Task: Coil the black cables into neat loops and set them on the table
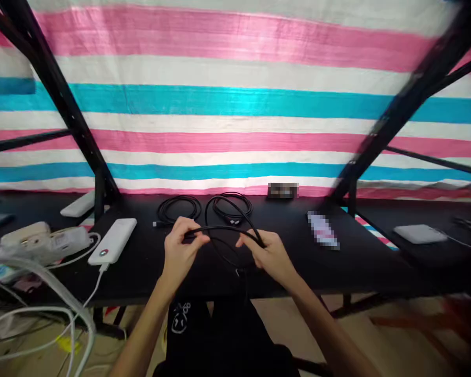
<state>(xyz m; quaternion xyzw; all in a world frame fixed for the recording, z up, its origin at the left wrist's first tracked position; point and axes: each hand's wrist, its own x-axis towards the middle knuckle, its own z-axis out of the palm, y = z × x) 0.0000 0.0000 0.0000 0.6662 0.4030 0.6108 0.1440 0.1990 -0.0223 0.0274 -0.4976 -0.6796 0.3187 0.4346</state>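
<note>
Both my hands hold one black cable [223, 229] above the front of a black table [149, 262]. My left hand [182, 246] pinches the cable on its left side, fingers closed round it. My right hand [269, 254] grips the cable's right side, where it curves up and back in a loop. More of the cable hangs in a loop between and below the hands. Behind the hands two coiled black cables lie on the table, the left coil [178, 209] and the right coil [232, 205].
A white power bank [113, 240] with a white lead lies at left, beside a white power strip [39, 242] and loose white cables. A flat grey device [419, 234] lies at right. Black frame struts [58, 89] rise at both sides before a striped cloth.
</note>
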